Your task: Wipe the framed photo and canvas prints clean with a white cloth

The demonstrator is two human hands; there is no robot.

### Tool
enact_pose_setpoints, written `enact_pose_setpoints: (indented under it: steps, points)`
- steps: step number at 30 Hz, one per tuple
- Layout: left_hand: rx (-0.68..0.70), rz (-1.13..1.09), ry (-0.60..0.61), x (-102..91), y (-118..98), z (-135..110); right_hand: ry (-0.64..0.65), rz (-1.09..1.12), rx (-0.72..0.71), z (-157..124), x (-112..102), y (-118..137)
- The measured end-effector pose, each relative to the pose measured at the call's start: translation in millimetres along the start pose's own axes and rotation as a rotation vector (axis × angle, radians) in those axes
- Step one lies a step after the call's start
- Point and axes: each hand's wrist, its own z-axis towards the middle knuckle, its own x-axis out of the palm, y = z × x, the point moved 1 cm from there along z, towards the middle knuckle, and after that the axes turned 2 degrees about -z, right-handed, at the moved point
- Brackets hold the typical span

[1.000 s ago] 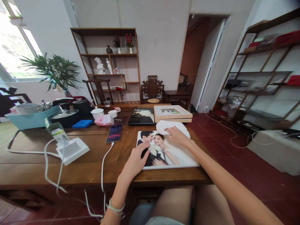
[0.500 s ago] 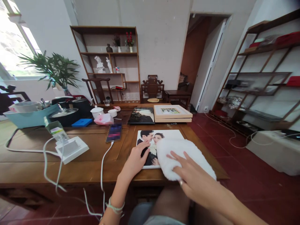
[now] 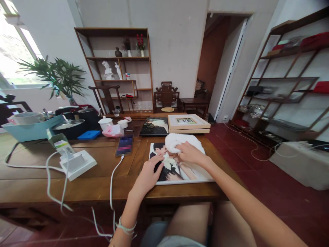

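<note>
A photo panel showing a couple lies flat near the front edge of the wooden table. My left hand rests on the panel's left side, fingers stretched out and apart, with nothing in it. Over the panel's upper right part, my right hand presses a fluffy white cloth, its fingers bunched into the fabric. The cloth covers the panel's upper right corner and part of the picture.
Behind the panel lie a dark photo panel and stacked wooden picture frames. A phone on a white cable, a white box, a blue box and a blue basin stand leftward.
My right hand has moved the white cloth away from me, from the panel's lower right to its upper right, uncovering the lower picture. My left hand has stayed in place.
</note>
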Motion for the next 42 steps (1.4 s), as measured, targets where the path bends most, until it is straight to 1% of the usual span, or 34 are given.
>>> enact_pose_setpoints:
  steps: [2,4,5,7,10,13,17,20,22,24,26,31,34,36,38,40,42]
  points:
    - [0.000,0.009,0.000,0.4,0.4,-0.2,-0.008,-0.004,0.022,19.2,-1.7,-4.7]
    - [-0.003,0.016,-0.003,0.6,0.7,-0.4,-0.014,-0.012,0.039,29.3,-0.8,-5.6]
    - [-0.004,0.014,-0.006,0.6,0.7,-0.4,-0.016,-0.018,0.045,30.3,0.6,-4.5]
    - [0.002,0.001,-0.012,0.6,0.3,-0.6,-0.020,-0.031,0.049,23.6,4.4,1.3]
    - [0.011,-0.021,-0.023,0.9,-0.5,-0.5,-0.022,-0.050,0.025,-5.7,9.9,18.1]
    - [0.015,-0.031,-0.036,0.9,-1.5,0.0,-0.036,-0.052,-0.027,-47.7,11.2,41.2]
    - [0.010,-0.016,-0.026,-0.2,-2.9,0.7,0.028,-0.017,-0.048,-98.3,8.5,69.1]
    - [-0.002,0.002,-0.012,-0.9,-3.0,0.5,0.071,0.016,-0.084,-119.1,7.4,80.5]
    - [-0.013,0.008,-0.002,-0.9,-2.5,0.3,0.060,0.036,-0.089,-122.6,7.8,81.4]
    - [-0.020,0.007,0.007,-0.8,-2.1,0.5,0.030,0.053,-0.076,-118.1,8.6,77.0]
    - [-0.013,-0.005,0.008,-0.6,-2.2,0.8,0.004,0.063,-0.060,-106.5,9.4,68.9]
    - [0.003,-0.027,-0.013,0.1,-2.3,0.5,-0.021,0.053,0.004,-57.6,9.6,40.3]
    - [-0.006,-0.037,-0.019,-0.2,-2.6,-0.5,-0.056,0.026,0.082,-28.3,8.7,23.9]
    - [0.003,-0.050,-0.014,-1.0,-3.8,-1.3,-0.074,0.003,0.135,-13.9,9.1,17.4]
    - [0.019,-0.058,-0.013,-1.7,-4.8,-2.0,-0.087,-0.014,0.170,-5.4,10.8,16.5]
    - [0.019,-0.056,-0.023,-1.9,-4.6,-2.6,-0.098,-0.025,0.187,-3.8,13.4,21.3]
    - [-0.008,-0.050,-0.039,-1.3,-3.0,-3.3,-0.087,-0.014,0.149,-9.8,15.3,30.0]
